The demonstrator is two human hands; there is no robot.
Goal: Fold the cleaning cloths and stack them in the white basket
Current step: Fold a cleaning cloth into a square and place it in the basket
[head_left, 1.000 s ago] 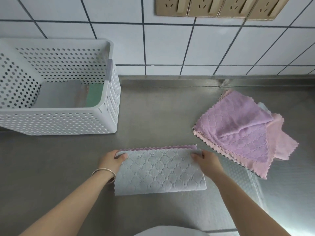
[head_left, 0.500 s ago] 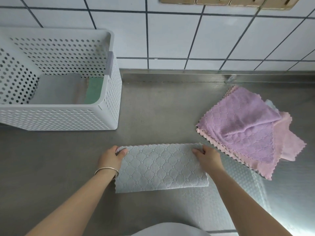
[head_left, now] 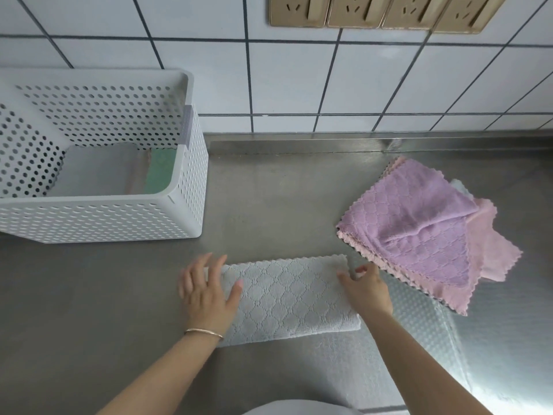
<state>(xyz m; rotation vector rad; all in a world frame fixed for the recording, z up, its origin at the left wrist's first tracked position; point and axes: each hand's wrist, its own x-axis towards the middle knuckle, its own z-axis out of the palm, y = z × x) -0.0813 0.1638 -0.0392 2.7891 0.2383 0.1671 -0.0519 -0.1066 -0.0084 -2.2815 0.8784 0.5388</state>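
Observation:
A grey quilted cloth lies folded in half as a long strip on the steel counter in front of me. My left hand rests flat on its left end with fingers spread. At the cloth's right end, my right hand has its fingertips on the top right corner; whether it pinches the fabric is unclear. The white perforated basket stands at the back left and holds folded cloths, a grey one and a green one. A loose pile of purple and pink cloths lies to the right.
A white tiled wall rises behind the counter, with a row of gold sockets at the top. A clear textured mat lies under my right forearm. Bare steel counter runs between basket and cloth pile.
The purple edge showing at the cloth's far side got covered as the fold was aligned. My left hand let go of the corner and now lies flat with fingers spread.

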